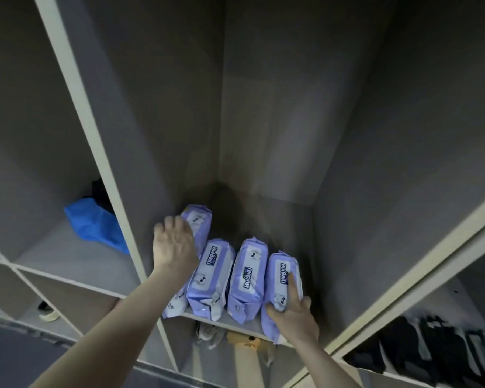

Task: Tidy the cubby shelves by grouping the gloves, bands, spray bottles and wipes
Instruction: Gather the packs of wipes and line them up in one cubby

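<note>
Right hand (pixel 293 315) is gripping the near end of the rightmost soft lilac plastic wipes pack (pixel 282 287), index finger lying along its top. Two more matching packs (pixel 230 278) are standing on edge between the hands. Left hand (pixel 174 245) is resting with relaxed, fairly wide fingers on the far-left pack (pixel 199 222). Further left of that hand, a crumpled blue plastic bag (pixel 94 224) is sitting in the neighbouring cubby.

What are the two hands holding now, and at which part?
The right hand grips the rightmost wipes pack at its near end. The left hand rests flat on the leftmost pack, not gripping it.
</note>
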The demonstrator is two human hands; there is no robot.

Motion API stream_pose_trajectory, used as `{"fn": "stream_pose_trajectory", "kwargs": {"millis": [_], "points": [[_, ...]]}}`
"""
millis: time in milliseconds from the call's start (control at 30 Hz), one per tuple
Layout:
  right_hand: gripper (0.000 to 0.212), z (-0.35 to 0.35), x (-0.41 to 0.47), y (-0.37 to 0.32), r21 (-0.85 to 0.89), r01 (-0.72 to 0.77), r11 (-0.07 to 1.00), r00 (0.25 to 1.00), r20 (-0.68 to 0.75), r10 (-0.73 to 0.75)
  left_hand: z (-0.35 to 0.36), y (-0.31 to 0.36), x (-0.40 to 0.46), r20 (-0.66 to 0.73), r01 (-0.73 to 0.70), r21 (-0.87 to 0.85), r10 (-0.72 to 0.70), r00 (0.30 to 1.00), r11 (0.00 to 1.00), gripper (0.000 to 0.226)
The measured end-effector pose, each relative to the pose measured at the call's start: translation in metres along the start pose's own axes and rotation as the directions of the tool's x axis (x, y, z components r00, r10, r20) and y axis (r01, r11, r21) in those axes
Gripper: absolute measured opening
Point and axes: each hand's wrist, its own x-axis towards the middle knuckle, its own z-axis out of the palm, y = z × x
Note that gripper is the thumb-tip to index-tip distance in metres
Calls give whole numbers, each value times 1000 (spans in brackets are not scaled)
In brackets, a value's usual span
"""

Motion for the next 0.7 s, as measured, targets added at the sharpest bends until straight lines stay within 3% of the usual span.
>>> {"fn": "stream_pose_trajectory", "kwargs": {"millis": [33, 100, 233, 333, 433, 533, 700], "points": [[89, -1, 1, 0, -5, 1, 1000, 1000, 6, -1, 0, 1, -2, -69, -20, 53, 24, 997, 998, 53], [91, -4, 0, -2, -3, -3, 1000, 999, 32, 3, -1, 1, -7, -63, -32, 73, 36, 997, 997, 42], [99, -22, -9, -12, 14, 51, 999, 998, 41, -51, -18, 3, -5, 31, 7, 18, -7, 999, 1000, 49], [108, -46, -18, -28, 100, 189, 977, 981, -52, -184, -40, 1, -6, 13, -30, -286, 35, 999, 958, 81], [106, -74, -33, -49, 137, 277, 951, 961, -39, -274, -60, 1, -25, -54, -112, -564, 100, 994, 818, 83], [103, -98, -53, -61, 158, 315, 936, 949, -20, -315, -70, 1, -53, -38, -113, -629, 115, 993, 769, 76], [97, -122, -109, -49, 200, 369, 908, 929, -121, -351, -81, 15, -100, -78, -190, -752, 202, 976, 632, 72]]}}
